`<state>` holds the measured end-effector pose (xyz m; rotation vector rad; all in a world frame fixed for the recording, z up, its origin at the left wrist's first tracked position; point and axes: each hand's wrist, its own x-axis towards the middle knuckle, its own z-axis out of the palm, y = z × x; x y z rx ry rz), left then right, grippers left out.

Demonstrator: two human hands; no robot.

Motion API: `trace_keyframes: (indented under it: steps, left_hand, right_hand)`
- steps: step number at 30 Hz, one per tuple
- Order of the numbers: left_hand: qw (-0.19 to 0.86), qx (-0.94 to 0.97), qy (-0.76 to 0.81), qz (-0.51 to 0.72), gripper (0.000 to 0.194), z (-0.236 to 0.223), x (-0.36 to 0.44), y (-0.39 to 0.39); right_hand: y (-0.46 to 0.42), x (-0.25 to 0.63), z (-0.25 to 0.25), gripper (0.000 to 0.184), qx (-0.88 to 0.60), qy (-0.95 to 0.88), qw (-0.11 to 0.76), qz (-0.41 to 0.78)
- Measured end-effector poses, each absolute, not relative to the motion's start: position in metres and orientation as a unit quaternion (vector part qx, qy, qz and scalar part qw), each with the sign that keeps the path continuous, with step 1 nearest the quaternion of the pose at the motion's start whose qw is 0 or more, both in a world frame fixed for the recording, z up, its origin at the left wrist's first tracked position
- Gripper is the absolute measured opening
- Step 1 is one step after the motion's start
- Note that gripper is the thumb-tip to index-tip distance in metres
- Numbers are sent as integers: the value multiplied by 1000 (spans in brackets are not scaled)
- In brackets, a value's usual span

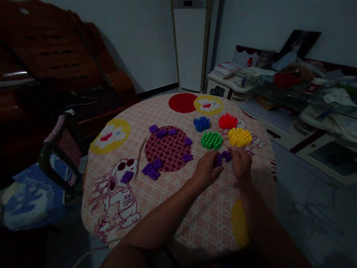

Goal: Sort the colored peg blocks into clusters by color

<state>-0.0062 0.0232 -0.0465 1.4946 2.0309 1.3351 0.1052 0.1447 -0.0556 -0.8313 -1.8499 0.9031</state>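
My left hand (207,169) is curled beside a small purple plastic piece (218,160), its fingers closed against it. Close on its right, my right hand (242,161) pinches another purple piece at its fingertips; where the two pieces meet is too dark to make out. Just beyond my hands, small pegs stand in tight single-colour clusters: green pegs (211,141), yellow pegs (240,137), blue pegs (202,123) and red pegs (228,121). Several more purple pieces (151,171) lie scattered to the left, on and around a dark red checked circle (167,152).
A patterned cloth covers the rounded table (201,207). To the left stand a chair (63,153) and a wooden sofa (47,49). Along the right wall runs a low cabinet (341,152) piled with papers and bags. A tall white unit (192,44) fills the corner.
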Motion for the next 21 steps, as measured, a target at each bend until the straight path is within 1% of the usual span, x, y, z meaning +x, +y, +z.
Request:
trace_keyframes:
  steps: [5,8,14,21]
  left_hand:
    - [213,474,693,499,49,-49,-5,30]
    - [233,455,685,519,54,-53,-3,35]
    - [221,458,688,517,73,-57,-2,46]
    - [197,474,689,511,80,-55,2,50]
  right_hand:
    - [146,105,-57,48,-340,-750,438,361]
    - [147,105,-58,47,-341,-756,433,354]
    - [147,104,-57,45,-340,-760,430,349]
    - [144,106,-54,42,-334,-766,429,342]
